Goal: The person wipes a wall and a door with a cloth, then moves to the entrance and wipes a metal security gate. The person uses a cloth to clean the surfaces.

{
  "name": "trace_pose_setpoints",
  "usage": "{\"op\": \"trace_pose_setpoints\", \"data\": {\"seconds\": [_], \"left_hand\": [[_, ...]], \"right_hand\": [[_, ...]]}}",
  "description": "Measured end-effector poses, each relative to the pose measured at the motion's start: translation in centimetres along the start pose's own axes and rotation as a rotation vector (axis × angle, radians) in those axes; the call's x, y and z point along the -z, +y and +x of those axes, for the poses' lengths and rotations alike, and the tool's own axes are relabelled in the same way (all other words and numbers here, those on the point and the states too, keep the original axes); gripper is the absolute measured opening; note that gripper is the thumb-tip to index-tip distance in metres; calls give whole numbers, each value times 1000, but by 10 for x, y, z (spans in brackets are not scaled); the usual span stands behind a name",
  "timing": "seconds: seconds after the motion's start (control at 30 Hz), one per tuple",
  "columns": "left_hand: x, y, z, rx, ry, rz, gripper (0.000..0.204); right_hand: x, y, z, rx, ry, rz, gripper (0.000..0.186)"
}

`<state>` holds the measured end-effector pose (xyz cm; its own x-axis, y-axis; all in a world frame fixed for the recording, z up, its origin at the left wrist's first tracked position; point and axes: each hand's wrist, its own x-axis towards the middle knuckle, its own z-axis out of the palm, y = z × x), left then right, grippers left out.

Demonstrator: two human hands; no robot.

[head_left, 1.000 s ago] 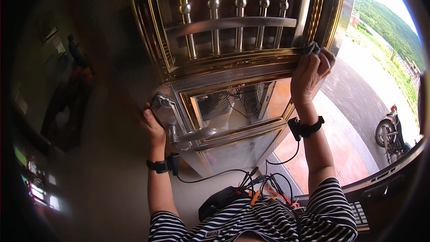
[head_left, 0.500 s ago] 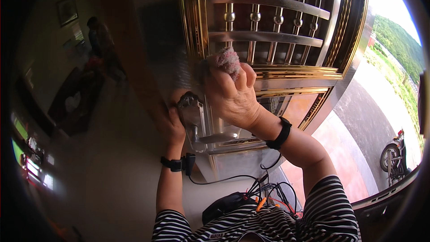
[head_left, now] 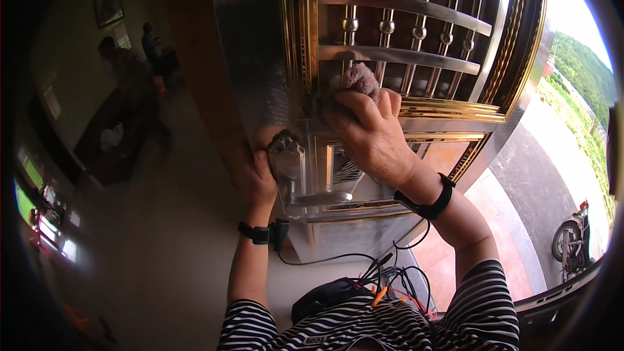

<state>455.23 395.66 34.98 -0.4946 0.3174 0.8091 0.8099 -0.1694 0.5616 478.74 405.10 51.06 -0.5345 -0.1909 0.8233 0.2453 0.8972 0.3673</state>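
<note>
A shiny metal door (head_left: 338, 237) with gold trim and silver bars (head_left: 383, 58) stands before me. My right hand (head_left: 374, 133) is closed round a bunched pink and grey cloth (head_left: 361, 80). It presses the cloth to the door just under the lower curved crossbar, by the gold molding. Lower left, my left hand (head_left: 259, 175) grips the door's edge beside the lever handle (head_left: 318, 199) and its plate; the thumb shows on the near side, while the other fingers are mostly hidden in shade.
Black cables (head_left: 390, 273) hang at my waist, and one runs to my left wristband. Outside at right, a motorcycle (head_left: 569, 244) is parked on the paved road. In the dim room at left are two people (head_left: 123, 68), a framed picture (head_left: 108, 6) and dark furniture.
My right hand has moved slightly right along the door with the cloth. My left hand keeps its place by the handle. The view has shifted a little, and a second person shows indoors.
</note>
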Motion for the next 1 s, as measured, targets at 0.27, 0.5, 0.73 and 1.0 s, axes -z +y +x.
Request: {"op": "trace_pose_setpoints", "data": {"seconds": [0.27,0.5,0.73,1.0], "left_hand": [[-6,-3,6,-113,139,105,65],[-2,-10,-2,19,-48,-108,63],[-1,-9,1,-20,-27,-133,64],[1,-2,4,-106,32,32,64]], "right_hand": [[4,6,-3,-1,-25,-7,31],[27,39,78,-69,334,-84,35],[31,68,178,-78,445,-188,20],[28,34,78,142,8,-248,33]]}}
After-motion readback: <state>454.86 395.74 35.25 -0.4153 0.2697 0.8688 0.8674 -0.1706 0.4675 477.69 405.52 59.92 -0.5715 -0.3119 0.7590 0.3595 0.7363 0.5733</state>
